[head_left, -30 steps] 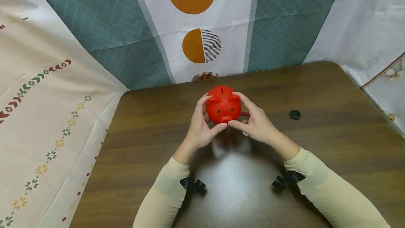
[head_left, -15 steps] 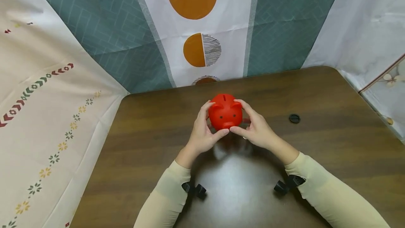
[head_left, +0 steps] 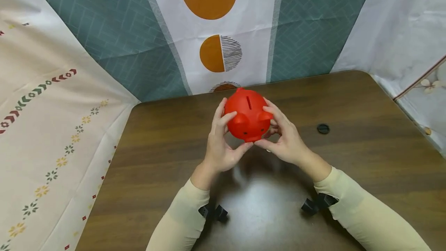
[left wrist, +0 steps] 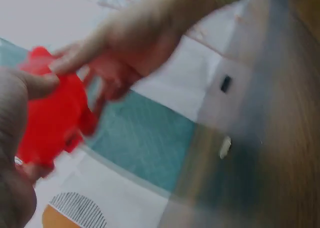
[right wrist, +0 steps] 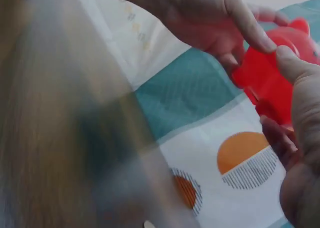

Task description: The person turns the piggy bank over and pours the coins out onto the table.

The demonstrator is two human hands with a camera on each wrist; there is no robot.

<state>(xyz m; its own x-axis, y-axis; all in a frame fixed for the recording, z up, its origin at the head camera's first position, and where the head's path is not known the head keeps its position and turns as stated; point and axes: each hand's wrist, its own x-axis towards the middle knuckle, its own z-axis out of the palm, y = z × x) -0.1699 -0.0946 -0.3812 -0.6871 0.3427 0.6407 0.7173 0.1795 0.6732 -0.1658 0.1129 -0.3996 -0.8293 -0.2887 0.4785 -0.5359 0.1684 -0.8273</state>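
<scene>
Both hands hold a red piggy bank up over the table in the head view. Its snout points toward the person, and the coin slot on its back shows. The left hand grips its left side, thumb low by the snout. On the other side the right hand grips it, with that thumb also by the snout and fingers around the ear. In both wrist views the two thumbs meet at the piggy bank's underside. A small pale flat piece lies on the table, mostly hidden behind the right hand in the head view.
A black round slotted plug lies on the wooden table, right of the hands. Patterned cloths hang behind and at both sides of the table. Small black devices are strapped to the sleeves.
The piggy bank has tipped forward, its face turning down and its slotted back showing more. It looks larger, nearer the head camera. The left fingers have spread along its side.
</scene>
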